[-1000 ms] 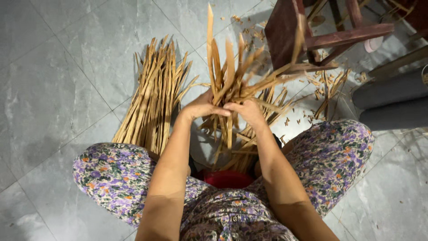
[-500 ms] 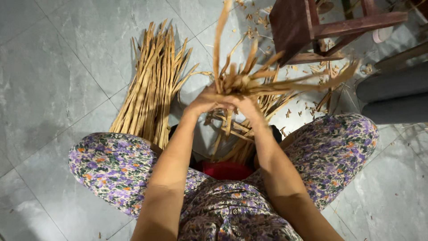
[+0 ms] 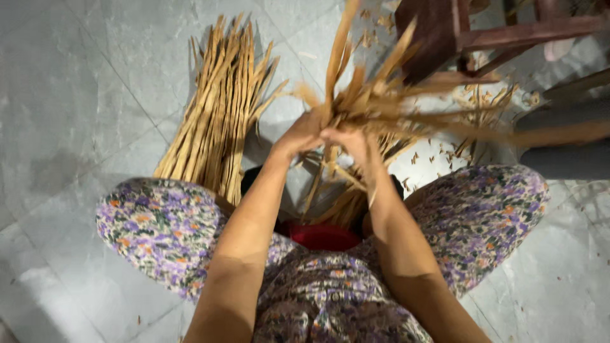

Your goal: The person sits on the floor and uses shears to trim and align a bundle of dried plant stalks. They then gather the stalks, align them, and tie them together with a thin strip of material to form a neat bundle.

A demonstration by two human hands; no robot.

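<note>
Crouching low over the grey tiled floor [image 3: 76,95], the person has both hands up in front of the knees, clenched together around a fistful of dry tan strips [image 3: 381,101]. The left hand [image 3: 302,133] wraps the bunch from one side and the right hand [image 3: 349,141] closes on it just beside, the two touching or nearly so. That bundle sits above the gap between the flowered trouser legs [image 3: 159,228], its upper ends fanning out and away, its lower ends hanging toward a red container [image 3: 321,236] tucked under the body.

From this one head view the strips look like split reed or leaf stalk: flat, narrow, matte, pale brown, with frayed tips. They should be very light and fairly stiff along their length, yet brittle; the flakes scattered on the tiles [image 3: 438,155] suggest that they shed or snap easily. Gripping them at the waist of the bunch, as both hands do, seems the sensible hold, since the loose ends splay and would slip apart.

To the left lies a second pile of longer stalks [image 3: 216,121], laid roughly parallel on the floor and well apart from the hands. A dark wooden stool [image 3: 457,32] stands beyond. The far strips are blurred, so I cannot tell their exact shape.
</note>
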